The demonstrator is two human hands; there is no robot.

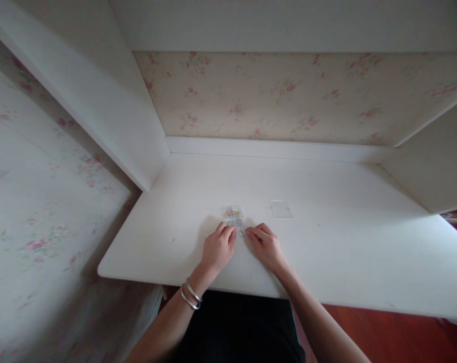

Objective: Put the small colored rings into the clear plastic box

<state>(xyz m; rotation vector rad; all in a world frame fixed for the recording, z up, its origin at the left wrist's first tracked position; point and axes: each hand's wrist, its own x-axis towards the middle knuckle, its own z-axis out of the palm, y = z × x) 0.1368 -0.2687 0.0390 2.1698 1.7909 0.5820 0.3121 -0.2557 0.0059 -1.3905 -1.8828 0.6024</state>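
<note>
- The floral wallpaper [288, 96] covered the back wall of the alcove and the wall to the left, with white panels framing the recess on both sides.
- The white bench [345, 242] filled the alcove, its near edge rounded at the left corner; red-brown flooring showed below it on the right.
- The left hand [217, 249] rested on the bench, knuckles up, two silver bangles [191, 295] on its wrist; its fingers were curled, and the tips reached the near edge of the small clear packet.
- The right hand [266, 246] lay beside it, fingers bent inward toward the left hand, apparently pinching a tiny ring-like piece [242, 233]; the grip was too small to make out for sure.
- A flat clear plastic piece [280, 208] lay apart, ahead and to the right of the right hand, untouched.
- The small clear packet [233, 215] of colourful bits lay just ahead of the gap between the hands, slightly toward the left hand, which was nearer; its long axis ran roughly away from the person.
</note>
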